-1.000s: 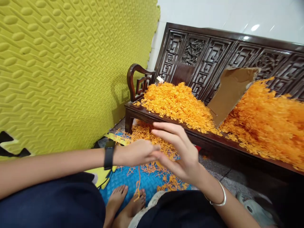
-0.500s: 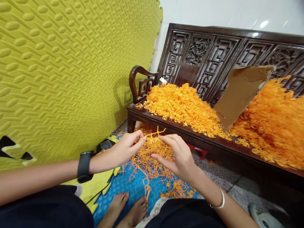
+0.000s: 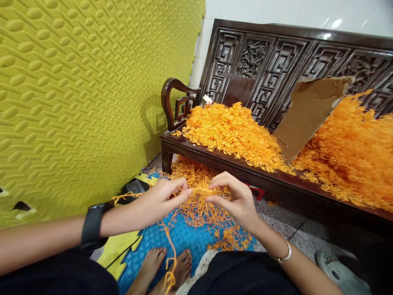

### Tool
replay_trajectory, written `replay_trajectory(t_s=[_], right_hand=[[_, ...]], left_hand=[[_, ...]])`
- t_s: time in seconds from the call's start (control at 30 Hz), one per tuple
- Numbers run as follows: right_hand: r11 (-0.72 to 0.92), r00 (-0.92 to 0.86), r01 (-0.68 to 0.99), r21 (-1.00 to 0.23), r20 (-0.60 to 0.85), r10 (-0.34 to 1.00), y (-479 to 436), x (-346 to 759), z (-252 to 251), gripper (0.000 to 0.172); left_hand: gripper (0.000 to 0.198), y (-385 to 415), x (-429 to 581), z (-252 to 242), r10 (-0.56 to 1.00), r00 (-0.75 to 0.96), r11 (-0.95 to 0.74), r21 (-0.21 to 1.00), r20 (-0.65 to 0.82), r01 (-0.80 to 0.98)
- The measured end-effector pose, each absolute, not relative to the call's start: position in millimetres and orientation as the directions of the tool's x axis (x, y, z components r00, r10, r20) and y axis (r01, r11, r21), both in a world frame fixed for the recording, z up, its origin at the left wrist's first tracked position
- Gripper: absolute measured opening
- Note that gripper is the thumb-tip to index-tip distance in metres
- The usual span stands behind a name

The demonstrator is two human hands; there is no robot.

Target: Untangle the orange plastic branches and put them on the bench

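Between my two hands stretches a thin orange plastic sprue. My left hand, with a dark watch on its wrist, pinches the sprue's left end between thumb and forefinger. My right hand, with a bracelet on its wrist, curls its thumb and fingers round small orange parts at the other end. Their exact shape is partly hidden by the fingers. Another orange strand hangs below my left hand, over the feet. Beneath the hands lies a heap of branching orange sprues on the blue mat.
A dark carved wooden bench carries a pile of small orange plastic pieces. A cardboard sheet separates it from a second orange pile. Yellow foam matting stands upright at left. A pale green object sits lower right.
My right thumb and fingers have closed in on the orange parts, where they were apart before. The sprue's upright branches no longer show. The view has shifted slightly.
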State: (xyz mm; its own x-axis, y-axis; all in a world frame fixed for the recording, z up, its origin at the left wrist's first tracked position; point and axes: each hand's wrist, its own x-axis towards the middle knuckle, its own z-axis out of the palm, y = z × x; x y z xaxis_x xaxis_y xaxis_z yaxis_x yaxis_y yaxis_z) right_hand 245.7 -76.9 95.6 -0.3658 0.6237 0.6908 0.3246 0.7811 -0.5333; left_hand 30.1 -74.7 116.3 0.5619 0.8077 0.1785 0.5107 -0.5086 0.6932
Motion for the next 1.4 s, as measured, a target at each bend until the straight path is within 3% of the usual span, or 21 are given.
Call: replay_trajectory(t_s=[0.07,0.17,0.4,0.6,0.73,0.9,1.03,1.23,1.4], right_hand=[[0.666,-0.337,0.212,-0.715,0.586,0.736,-74.1,246.1,95.1,0.014],[0.591,-0.355,0.114,-0.798,0.523,0.775,-69.8,246.4,93.4,0.010],[0.525,-0.287,0.153,-0.837,0.470,0.834,-60.9,257.6,97.1,0.008],[0.484,0.211,0.117,-0.867,0.498,0.841,-25.2,327.4,88.2,0.010],[0.394,0.229,0.232,-0.889,0.444,0.867,4.7,342.9,62.1,0.023],[0.448,0.083,0.358,-0.820,0.505,0.859,63.6,312.9,48.1,0.032],[0.485,-0.055,0.559,-0.672,0.554,0.831,134.1,270.0,67.1,0.026],[0.452,-0.091,0.676,-0.582,0.543,0.835,234.8,192.4,93.3,0.013],[0.395,-0.036,0.736,-0.549,0.552,0.833,259.0,178.6,97.7,0.032]], left_hand=[[0.030,-75.1,26.6,116.0,0.788,0.587,-0.549,0.645,0.187,0.532],[0.031,-74.9,23.8,115.1,0.766,0.622,-0.583,0.587,0.165,0.562],[0.028,-76.8,23.9,116.0,0.682,0.725,-0.685,0.430,0.096,0.588],[0.030,-66.2,1.0,99.7,0.785,0.608,-0.596,0.415,0.121,0.687],[0.028,-62.8,-14.1,82.9,0.794,0.598,-0.579,0.440,0.112,0.686],[0.028,-67.5,-23.0,70.5,0.817,0.576,-0.519,0.468,0.025,0.716],[0.030,-70.5,-32.4,60.9,0.845,0.534,-0.460,0.469,-0.028,0.753],[0.033,-71.5,-49.8,39.2,0.896,0.444,-0.350,0.635,0.012,0.689],[0.032,-65.7,-58.8,37.1,0.934,0.357,-0.260,0.683,-0.002,0.683]])
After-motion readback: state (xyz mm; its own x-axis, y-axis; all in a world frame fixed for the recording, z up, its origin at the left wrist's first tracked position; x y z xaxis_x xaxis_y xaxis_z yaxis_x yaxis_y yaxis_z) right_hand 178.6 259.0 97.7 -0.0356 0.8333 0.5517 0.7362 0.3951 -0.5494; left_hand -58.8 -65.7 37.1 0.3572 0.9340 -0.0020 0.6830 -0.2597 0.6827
